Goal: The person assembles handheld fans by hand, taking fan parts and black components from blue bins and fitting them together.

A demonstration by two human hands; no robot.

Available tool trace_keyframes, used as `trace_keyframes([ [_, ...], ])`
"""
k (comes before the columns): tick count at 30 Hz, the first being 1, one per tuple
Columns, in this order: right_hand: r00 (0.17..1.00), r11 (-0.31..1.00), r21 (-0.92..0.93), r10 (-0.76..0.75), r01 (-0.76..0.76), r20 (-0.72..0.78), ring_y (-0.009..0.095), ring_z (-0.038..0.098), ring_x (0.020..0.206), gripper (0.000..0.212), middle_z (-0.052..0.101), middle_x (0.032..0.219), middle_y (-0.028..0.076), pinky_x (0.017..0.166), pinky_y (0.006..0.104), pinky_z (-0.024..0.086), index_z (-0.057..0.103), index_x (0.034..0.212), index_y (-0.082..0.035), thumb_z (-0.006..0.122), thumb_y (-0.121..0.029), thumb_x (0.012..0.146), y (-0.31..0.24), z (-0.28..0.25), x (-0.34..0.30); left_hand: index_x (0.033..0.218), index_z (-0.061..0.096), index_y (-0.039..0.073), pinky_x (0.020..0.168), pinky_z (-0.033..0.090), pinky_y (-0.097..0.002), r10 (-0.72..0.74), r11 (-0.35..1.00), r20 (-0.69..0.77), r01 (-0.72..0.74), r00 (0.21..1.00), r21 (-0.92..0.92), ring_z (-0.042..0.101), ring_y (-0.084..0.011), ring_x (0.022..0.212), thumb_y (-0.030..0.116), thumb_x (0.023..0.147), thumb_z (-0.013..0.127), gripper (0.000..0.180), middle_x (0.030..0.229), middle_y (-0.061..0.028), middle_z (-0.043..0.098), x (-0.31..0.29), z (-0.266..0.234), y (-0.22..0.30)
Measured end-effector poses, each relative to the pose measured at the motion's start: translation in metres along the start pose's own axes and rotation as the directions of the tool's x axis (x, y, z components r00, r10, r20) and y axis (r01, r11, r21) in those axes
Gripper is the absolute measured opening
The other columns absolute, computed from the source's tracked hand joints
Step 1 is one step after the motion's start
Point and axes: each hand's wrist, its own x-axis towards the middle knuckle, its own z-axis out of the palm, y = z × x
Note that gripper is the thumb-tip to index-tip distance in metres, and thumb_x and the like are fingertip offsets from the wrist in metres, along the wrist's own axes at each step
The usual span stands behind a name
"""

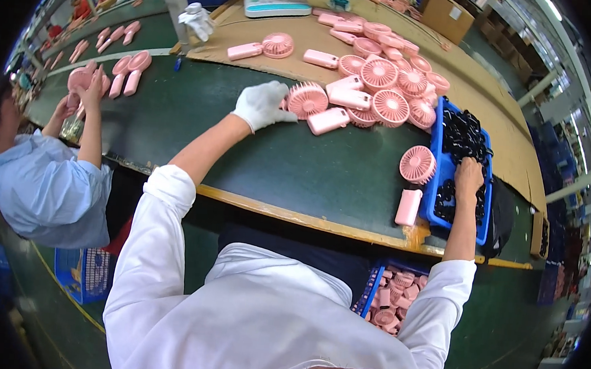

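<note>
My left hand (262, 106), in a white glove, is at the near left side of a heap of pink handheld fans (379, 73). Its thumb and fingers close on the rim of a round pink fan (307, 101). My bare right hand (470, 175) reaches into a blue divided tray (443, 168) of small black parts (462, 135). Its fingers are pressed together, and their tips are hidden among the parts. Left of the tray, near the table edge, lies one pink fan (417, 165), with its handle (408, 207) toward me.
A person in a light blue shirt (48, 186) handles pink fans at the left. More fans lie along the green table (242, 174). Behind are a scale (277, 7), a white glove (197, 21) and a cardboard box (448, 16). Below the edge, a blue crate (368, 294) holds pink parts.
</note>
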Motion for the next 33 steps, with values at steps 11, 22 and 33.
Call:
trace_keyframes([
  [11, 0.993, 0.885, 0.465, 0.075, -0.022, -0.096, 0.036, 0.059, 0.087, 0.022, 0.064, 0.089, 0.019, 0.079, 0.0441, 0.047, 0.067, 0.098, -0.001, 0.059, -0.008, 0.079, 0.005, 0.004, 0.006, 0.084, 0.063, 0.008, 0.068, 0.054, -0.0398, -0.014, 1.0, -0.061, 0.014, 0.998, 0.002, 0.065, -0.028, 0.085, 0.052, 0.078, 0.065, 0.044, 0.089, -0.0126, 0.065, -0.047, -0.003, 0.012],
  [22, 0.917, 0.305, 0.912, 0.368, -0.273, 0.151, 0.006, 0.052, 0.064, 0.019, 0.061, 0.072, -0.001, 0.059, 0.0218, 0.042, 0.067, 0.093, 0.002, 0.067, -0.016, 0.085, 0.002, -0.033, -0.02, 0.077, 0.066, 0.004, 0.058, 0.051, -0.0331, -0.419, 0.601, -0.009, 0.271, 0.908, -0.752, 0.065, -0.0225, 0.063, 0.052, 0.086, 0.057, 0.05, 0.065, -0.0085, 0.064, -0.036, 0.017, -0.005],
  [33, 0.996, -0.47, 0.878, -0.063, -0.087, 0.065, 0.007, 0.053, 0.073, 0.015, 0.06, 0.082, 0.001, 0.066, 0.0196, 0.043, 0.067, 0.09, 0.004, 0.071, 0.004, 0.076, -0.194, -0.174, -0.098, 0.109, 0.057, 0.001, 0.07, 0.052, -0.0268, -0.12, -0.446, 0.076, 0.014, 0.99, -0.895, 0.063, -0.0159, 0.077, 0.033, 0.091, 0.06, 0.037, 0.083, -0.0069, 0.063, -0.067, 0.009, 0.098],
])
